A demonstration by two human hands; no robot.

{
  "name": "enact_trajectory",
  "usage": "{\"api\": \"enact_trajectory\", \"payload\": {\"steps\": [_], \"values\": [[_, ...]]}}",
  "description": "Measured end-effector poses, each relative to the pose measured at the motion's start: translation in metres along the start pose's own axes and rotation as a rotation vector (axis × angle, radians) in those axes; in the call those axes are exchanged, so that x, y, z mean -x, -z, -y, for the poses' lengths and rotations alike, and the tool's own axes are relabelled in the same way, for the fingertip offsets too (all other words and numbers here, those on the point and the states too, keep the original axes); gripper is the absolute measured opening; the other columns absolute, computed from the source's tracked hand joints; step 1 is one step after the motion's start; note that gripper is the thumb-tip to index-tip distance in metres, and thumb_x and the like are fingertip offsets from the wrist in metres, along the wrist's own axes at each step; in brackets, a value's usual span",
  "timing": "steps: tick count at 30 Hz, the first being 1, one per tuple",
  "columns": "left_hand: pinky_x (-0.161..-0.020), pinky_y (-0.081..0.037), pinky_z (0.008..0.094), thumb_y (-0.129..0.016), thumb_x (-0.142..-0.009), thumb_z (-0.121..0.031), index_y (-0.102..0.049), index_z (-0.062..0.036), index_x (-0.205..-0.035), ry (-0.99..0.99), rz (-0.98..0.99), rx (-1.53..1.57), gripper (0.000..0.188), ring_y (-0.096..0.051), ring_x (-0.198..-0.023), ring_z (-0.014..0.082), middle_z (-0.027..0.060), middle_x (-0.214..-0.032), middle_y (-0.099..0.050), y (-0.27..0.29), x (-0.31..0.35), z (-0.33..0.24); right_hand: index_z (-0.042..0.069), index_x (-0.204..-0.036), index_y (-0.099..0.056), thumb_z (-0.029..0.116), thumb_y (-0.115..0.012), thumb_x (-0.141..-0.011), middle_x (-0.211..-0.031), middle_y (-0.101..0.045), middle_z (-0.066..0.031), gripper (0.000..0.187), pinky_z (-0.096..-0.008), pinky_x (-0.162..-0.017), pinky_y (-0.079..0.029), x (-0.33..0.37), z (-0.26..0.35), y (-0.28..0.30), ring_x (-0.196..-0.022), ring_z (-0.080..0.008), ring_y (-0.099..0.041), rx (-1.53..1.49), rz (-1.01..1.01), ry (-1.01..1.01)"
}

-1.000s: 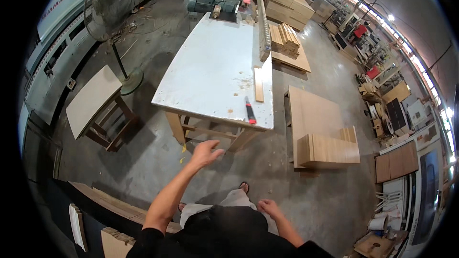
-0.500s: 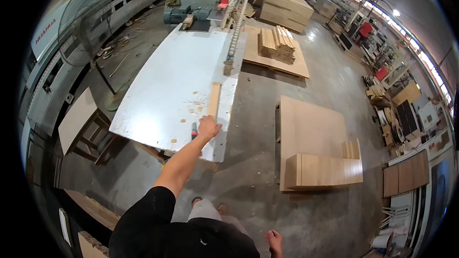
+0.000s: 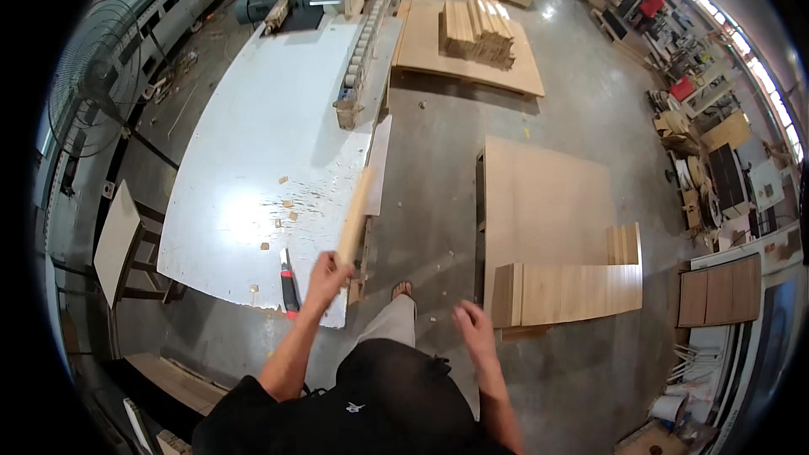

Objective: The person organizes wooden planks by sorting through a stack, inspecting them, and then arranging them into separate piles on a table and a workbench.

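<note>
My left hand (image 3: 324, 278) is closed round the near end of a light wooden strip (image 3: 355, 215), which points away from me, tilted along the right edge of the white-topped table (image 3: 227, 143). To the left of that hand, a knife-like tool (image 3: 289, 286) with a black and red handle and a pale tip lies by the table's near edge. My right hand (image 3: 476, 330) hangs over the floor beside a stack of wooden strips (image 3: 581, 293); its fingers are loosely curled and hold nothing that I can see.
The strips lie on a large board (image 3: 548, 185) on the right. Further off, another board (image 3: 421, 38) bears more strips (image 3: 478, 31). A roller guide (image 3: 358, 63) runs along the table's far right side. A standing fan (image 3: 97, 76) and a small stool (image 3: 126, 244) stand left.
My left hand has lifted the strip off the tabletop and brought it nearer to me, past the table's right edge. My right hand has come up and forward. The view has turned rightward.
</note>
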State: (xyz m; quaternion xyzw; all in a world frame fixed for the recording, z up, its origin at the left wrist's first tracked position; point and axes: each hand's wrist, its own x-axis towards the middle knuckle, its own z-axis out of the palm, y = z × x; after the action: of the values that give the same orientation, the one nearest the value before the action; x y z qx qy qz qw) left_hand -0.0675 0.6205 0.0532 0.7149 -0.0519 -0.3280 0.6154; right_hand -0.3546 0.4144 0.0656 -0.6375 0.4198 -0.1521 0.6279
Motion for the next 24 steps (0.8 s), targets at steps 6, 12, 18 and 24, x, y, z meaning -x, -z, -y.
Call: {"api": "enact_trajectory", "payload": {"steps": [6,12,18,24], "values": [[-0.099,-0.045,0.0360,-0.080,-0.074,-0.015,-0.053,-0.0029,-0.123,-0.099,0.582,-0.350,0.057,-0.060,-0.113,0.0253,0.0144,-0.115,-0.063,-0.121,0.052,-0.079,0.000,-0.139,-0.036,0.021,-0.061,-0.098,-0.130,-0.056,-0.0164,0.052,-0.0407,-0.091,-0.054,-0.084,0.085,-0.004,-0.110,-0.0311,-0.064,-0.704,-0.058,-0.114],[-0.078,-0.051,0.0285,-0.077,-0.082,-0.013,-0.064,-0.0006,-0.111,0.361,0.790,-0.158,0.034,-0.063,-0.085,0.0139,0.0046,-0.096,-0.068,-0.152,-0.001,-0.070,-0.001,-0.115,-0.058,0.014,-0.064,-0.096,-0.104,-0.067,-0.0144,0.025,-0.0433,-0.090,-0.055,-0.095,0.084,0.044,-0.102,-0.0310,-0.066,-1.031,-0.333,-0.214],[-0.074,-0.049,0.0266,-0.074,-0.084,-0.010,-0.066,-0.0002,-0.104,0.440,0.704,-0.285,0.023,-0.060,-0.078,0.0098,0.0006,-0.085,-0.066,-0.167,-0.037,-0.056,0.000,-0.114,-0.059,0.012,-0.065,-0.094,-0.108,-0.066,-0.0144,0.025,-0.0469,-0.094,-0.051,-0.041,0.007,0.086,-0.102,-0.0293,-0.064,-1.225,-0.590,-0.250],[-0.079,-0.052,0.0294,-0.068,-0.086,-0.004,-0.059,0.0043,-0.112,0.464,0.557,-0.315,0.028,-0.065,-0.087,0.0161,0.0100,-0.102,-0.067,-0.232,-0.069,-0.016,0.000,-0.121,-0.057,0.015,-0.064,-0.096,-0.112,-0.063,-0.0127,0.031,-0.0418,-0.089,-0.052,0.015,-0.068,0.094,-0.102,-0.0255,-0.062,-1.195,-0.956,-0.538]]}}
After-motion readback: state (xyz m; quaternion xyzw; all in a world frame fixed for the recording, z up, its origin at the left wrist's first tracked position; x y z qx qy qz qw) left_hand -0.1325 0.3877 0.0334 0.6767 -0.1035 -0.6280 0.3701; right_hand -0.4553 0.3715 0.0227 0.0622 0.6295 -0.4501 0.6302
